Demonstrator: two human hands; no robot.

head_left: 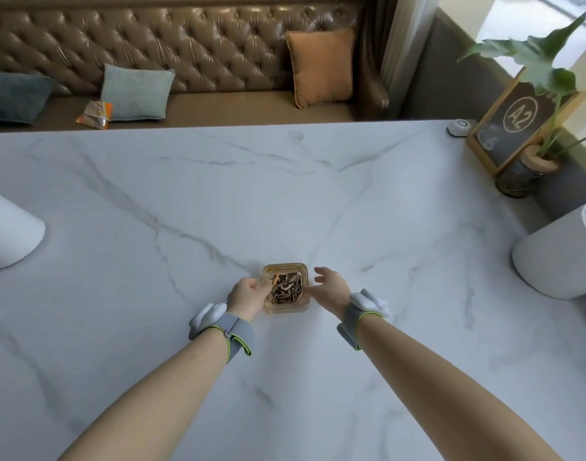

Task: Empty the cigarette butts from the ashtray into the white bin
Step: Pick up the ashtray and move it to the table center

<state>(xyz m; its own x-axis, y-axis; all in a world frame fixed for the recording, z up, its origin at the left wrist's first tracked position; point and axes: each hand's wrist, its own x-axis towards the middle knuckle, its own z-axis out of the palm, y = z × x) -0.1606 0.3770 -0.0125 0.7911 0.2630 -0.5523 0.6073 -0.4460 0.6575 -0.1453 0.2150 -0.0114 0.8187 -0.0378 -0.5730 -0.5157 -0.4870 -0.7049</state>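
A square amber glass ashtray (286,268) sits on the white marble table (285,194), filled with dark butts and debris (286,288). My left hand (248,292) rests at its left edge, fingers pinched on an orange cigarette butt (275,281) that pokes up from the tray. My right hand (329,284) hovers at the ashtray's right side, fingers spread, holding nothing. The white bin (557,257) stands at the table's right edge, its dark opening partly cut off by the frame.
Another white rounded object (9,231) stands at the left edge. A wooden "A2" sign (521,121), a plant in a dark vase (524,174) and a small white call button (459,126) occupy the far right corner. A brown sofa with cushions lies beyond.
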